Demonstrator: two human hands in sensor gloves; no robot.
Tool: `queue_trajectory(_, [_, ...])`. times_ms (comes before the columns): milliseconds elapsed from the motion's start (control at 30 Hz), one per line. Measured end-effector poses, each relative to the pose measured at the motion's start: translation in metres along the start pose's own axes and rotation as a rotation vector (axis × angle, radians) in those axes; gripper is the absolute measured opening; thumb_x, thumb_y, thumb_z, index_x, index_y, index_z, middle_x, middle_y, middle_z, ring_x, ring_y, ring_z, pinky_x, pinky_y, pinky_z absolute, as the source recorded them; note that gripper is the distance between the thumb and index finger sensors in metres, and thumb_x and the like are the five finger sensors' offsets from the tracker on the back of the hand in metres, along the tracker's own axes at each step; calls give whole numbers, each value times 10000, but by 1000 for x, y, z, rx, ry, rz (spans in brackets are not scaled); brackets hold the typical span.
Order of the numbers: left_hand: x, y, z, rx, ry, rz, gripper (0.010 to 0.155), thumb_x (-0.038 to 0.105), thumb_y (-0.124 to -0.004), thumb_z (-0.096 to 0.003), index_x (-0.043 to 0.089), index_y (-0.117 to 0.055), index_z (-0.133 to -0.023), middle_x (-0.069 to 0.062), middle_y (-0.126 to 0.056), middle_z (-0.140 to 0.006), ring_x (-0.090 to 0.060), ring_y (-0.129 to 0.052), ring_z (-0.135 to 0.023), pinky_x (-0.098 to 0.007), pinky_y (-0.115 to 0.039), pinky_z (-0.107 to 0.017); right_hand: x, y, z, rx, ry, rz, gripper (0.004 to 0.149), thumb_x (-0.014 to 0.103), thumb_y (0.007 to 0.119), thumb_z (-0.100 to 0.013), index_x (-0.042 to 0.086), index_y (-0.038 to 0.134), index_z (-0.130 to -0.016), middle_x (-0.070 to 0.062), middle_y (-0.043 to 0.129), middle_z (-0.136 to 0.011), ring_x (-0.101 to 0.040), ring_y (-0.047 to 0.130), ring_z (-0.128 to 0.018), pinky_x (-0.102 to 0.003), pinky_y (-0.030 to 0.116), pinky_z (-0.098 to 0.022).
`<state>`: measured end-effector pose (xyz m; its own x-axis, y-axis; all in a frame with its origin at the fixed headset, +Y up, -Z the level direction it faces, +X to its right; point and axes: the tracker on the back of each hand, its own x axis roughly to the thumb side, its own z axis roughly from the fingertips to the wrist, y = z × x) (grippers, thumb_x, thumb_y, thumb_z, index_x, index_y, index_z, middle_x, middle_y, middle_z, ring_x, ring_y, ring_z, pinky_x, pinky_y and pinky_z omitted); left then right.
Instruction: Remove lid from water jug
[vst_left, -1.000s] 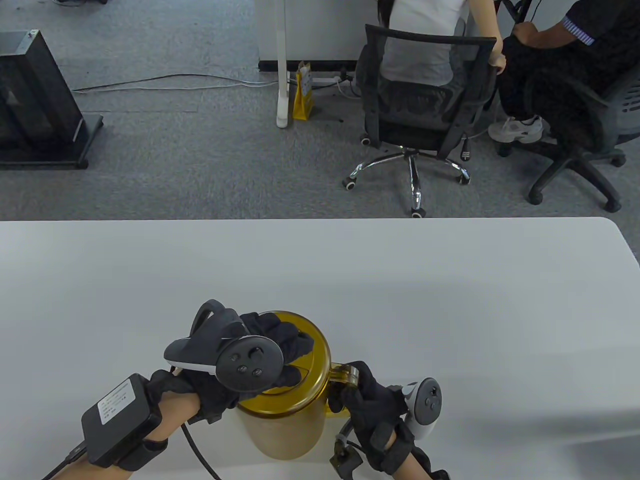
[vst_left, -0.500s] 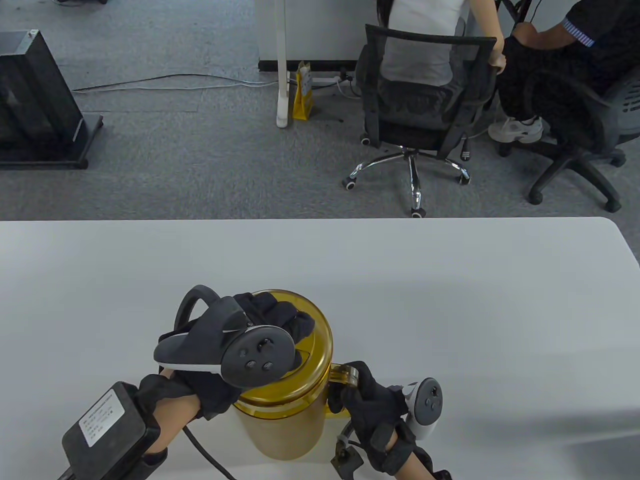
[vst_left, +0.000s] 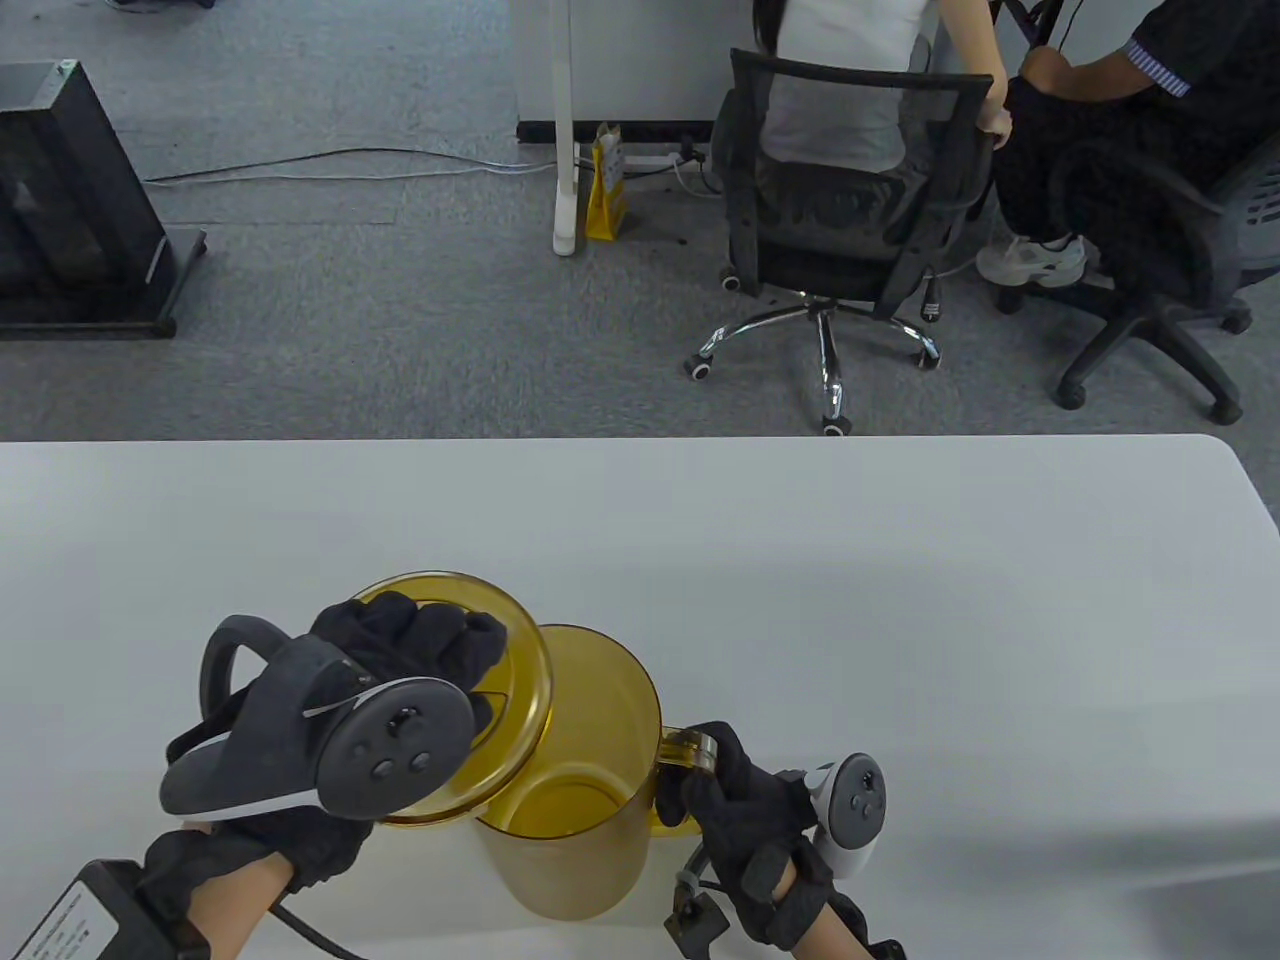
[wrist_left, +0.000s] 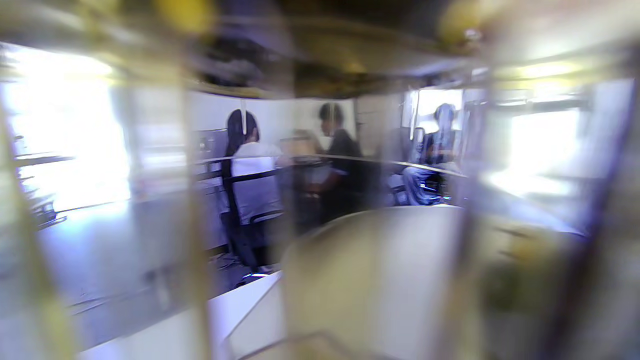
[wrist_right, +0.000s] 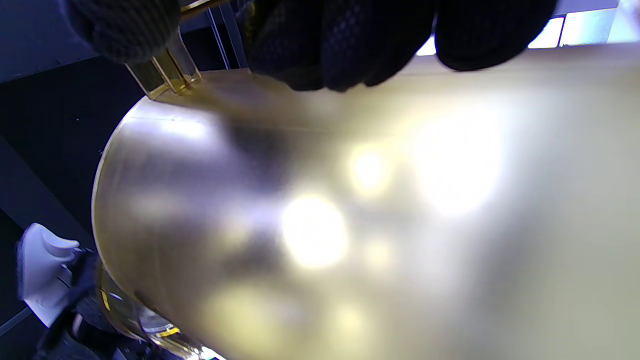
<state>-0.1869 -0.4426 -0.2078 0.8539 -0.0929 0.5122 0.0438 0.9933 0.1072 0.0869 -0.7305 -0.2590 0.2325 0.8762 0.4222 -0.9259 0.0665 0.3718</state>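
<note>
An amber see-through water jug (vst_left: 575, 800) stands near the front edge of the white table (vst_left: 800, 560), its mouth uncovered. My left hand (vst_left: 420, 635) grips the round amber lid (vst_left: 510, 690) from above and holds it up and to the left of the jug's mouth, still overlapping its left rim. My right hand (vst_left: 735, 800) is curled round the jug's handle (vst_left: 685, 750) on the right side. In the right wrist view the frosted jug wall (wrist_right: 350, 210) fills the frame under my gloved fingers (wrist_right: 340, 45). The left wrist view is blurred, seen through amber plastic.
Beyond the table's far edge lies grey carpet with two office chairs (vst_left: 850, 230) and seated people. A black cabinet (vst_left: 70, 200) stands at the far left, and a white desk leg (vst_left: 565, 130) with a yellow bag (vst_left: 607, 185) beside it.
My left hand has lifted the lid off the jug and carried it to the left, uncovering the mouth. My right hand has kept still on the handle.
</note>
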Motion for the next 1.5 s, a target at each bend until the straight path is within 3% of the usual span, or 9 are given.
queue_trajectory(267, [-35, -13, 31, -4, 140, 72, 560, 329, -808, -449, 106, -700, -951, -211, -822, -812, -329, -792, -675, -473, -681, -576, -2, 1, -2, 8, -4, -12, 626, 657, 695, -515, 133, 741, -852, -52, 863, -553, -233, 850, -367, -481, 735, -365])
queue_trajectory(700, [-52, -35, 39, -30, 238, 31, 561, 325, -806, -448, 99, -697, -950, -217, -817, -810, -333, -785, -673, -476, -673, -577, -2, 1, -2, 13, 8, -9, 627, 655, 693, -513, 133, 736, -858, -55, 859, -561, -241, 848, -378, -490, 729, -378])
queue_trajectory(1100, [-74, -83, 52, -78, 262, 30, 562, 336, -799, -448, 106, -695, -950, -208, -819, -807, -322, -791, -669, -469, -681, -573, -1, 1, -1, 19, 15, -6, 627, 655, 691, -513, 136, 731, -862, -56, 856, -569, -243, 847, -386, -493, 726, -387])
queue_trajectory(1500, [-81, -144, 46, -137, 229, 7, 560, 362, -779, -452, 122, -694, -950, -184, -829, -802, -299, -808, -661, -450, -704, -562, 0, 1, -1, 17, 21, -6, 627, 656, 692, -511, 138, 731, -863, -57, 855, -570, -246, 845, -389, -496, 722, -391])
